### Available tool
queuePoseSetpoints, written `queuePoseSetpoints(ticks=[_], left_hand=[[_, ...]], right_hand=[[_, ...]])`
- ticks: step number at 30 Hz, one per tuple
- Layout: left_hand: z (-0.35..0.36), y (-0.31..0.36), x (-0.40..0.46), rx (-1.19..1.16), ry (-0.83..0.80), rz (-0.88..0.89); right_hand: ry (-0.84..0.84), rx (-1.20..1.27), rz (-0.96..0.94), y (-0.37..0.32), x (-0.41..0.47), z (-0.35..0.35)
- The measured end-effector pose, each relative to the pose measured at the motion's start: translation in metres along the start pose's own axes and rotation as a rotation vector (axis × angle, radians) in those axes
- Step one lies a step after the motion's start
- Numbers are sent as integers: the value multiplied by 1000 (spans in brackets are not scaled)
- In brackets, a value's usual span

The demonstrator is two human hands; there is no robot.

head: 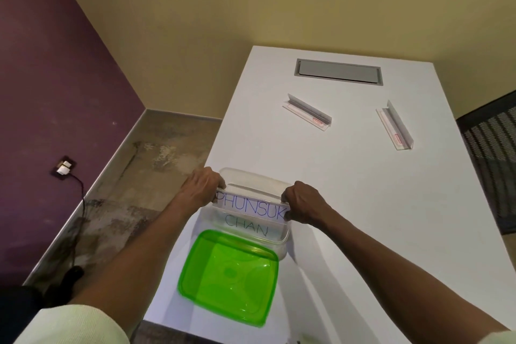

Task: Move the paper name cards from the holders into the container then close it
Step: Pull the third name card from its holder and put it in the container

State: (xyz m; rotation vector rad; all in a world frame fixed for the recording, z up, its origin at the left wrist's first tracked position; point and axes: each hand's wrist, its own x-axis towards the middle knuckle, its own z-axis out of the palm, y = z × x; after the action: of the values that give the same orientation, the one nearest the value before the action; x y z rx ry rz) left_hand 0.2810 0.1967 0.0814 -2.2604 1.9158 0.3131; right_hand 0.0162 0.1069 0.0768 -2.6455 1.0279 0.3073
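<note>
My left hand point(202, 186) and my right hand point(303, 204) each grip one end of a clear holder point(251, 190) carrying a white name card point(251, 207) that reads PHUNSUK in blue. I hold it over the open clear container point(283, 243) near the table's left front. A second card reading CHAN point(247, 227) lies inside the container. The green lid point(229, 278) lies upturned on the table just in front of the container. Two more clear holders, one point(307, 110) in the middle and one point(395, 127) to the right, stand farther back; I cannot tell whether they hold cards.
The white table point(377, 218) has a grey cable hatch point(337, 71) at its far end. A dark mesh chair point(491, 153) stands at the right edge. To the left the floor drops away, with a wall socket and cable point(65, 169) on the purple wall.
</note>
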Motion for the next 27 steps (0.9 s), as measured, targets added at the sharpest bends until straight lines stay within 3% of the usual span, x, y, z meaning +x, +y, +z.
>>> queuePoseSetpoints(ticks=[10,22,27], left_hand=[[15,13,2,198,-96,58],[13,23,4,374,-119,236],[10,24,-3,346,95,337]], right_hand=[[-7,-212,-105,-17,5,14],[-48,-263,-135,-25,11,32],[0,-290,-151,-31,11,37]])
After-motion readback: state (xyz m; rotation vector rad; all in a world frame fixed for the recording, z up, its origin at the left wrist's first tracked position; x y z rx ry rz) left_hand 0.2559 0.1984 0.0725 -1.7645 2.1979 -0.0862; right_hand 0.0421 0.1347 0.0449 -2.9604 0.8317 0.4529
